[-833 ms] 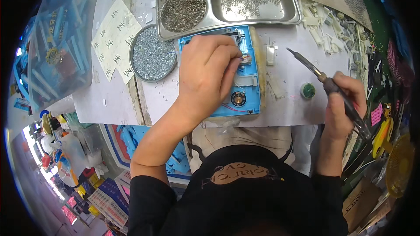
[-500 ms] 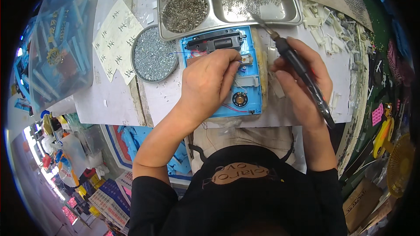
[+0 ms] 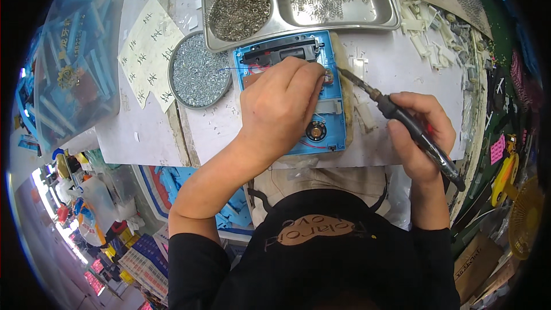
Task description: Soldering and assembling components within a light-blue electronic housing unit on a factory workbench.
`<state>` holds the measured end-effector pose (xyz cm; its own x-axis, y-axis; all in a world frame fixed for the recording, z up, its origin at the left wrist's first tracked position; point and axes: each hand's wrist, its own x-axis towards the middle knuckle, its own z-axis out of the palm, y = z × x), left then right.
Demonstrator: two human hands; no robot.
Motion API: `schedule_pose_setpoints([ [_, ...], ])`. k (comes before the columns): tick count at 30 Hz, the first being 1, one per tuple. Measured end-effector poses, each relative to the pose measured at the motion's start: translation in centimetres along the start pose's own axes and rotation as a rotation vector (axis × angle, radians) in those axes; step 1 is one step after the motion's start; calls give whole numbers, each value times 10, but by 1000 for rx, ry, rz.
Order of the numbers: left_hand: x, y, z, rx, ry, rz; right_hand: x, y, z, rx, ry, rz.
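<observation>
A blue plastic casing [image 3: 328, 93] lies in front of me, with a black part [image 3: 275, 50] along its far side, a small round speaker [image 3: 315, 131] at the near right and thin red and blue wires. My left hand [image 3: 281, 100] is over its middle, fingers bent and pressed together on something at the casing's inside; the fingertips and what they pinch are hidden. In my right hand [image 3: 425, 132] is a black electric screwdriver [image 3: 414, 129], held slanted. Its metal tip points far left and ends by the casing's right edge, near the left fingertips.
A steel compartment tray [image 3: 338, 26] with small springs and screws stands behind the casing. At its left are a round dish [image 3: 201, 105] of screws and a marked paper sheet [image 3: 150, 40]. Further left is a clear bag [image 3: 80, 69] of blue parts. White plastic parts [image 3: 430, 34] lie right.
My right hand has moved right and nearer to me; the screwdriver's tip has come down from the steel tray to the casing's right edge. My left fingers have shifted slightly right.
</observation>
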<state>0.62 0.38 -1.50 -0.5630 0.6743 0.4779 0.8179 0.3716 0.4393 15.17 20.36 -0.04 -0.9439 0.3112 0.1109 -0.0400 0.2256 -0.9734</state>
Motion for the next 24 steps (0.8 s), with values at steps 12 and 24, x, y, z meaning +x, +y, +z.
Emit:
schedule_pose_setpoints([
  [12, 1, 0, 2, 48, -11, 21, 8, -1, -2, -21, -38, -17],
  [24, 0, -2, 3, 18, -7, 40, 13, 3, -3, -37, -83, -56],
])
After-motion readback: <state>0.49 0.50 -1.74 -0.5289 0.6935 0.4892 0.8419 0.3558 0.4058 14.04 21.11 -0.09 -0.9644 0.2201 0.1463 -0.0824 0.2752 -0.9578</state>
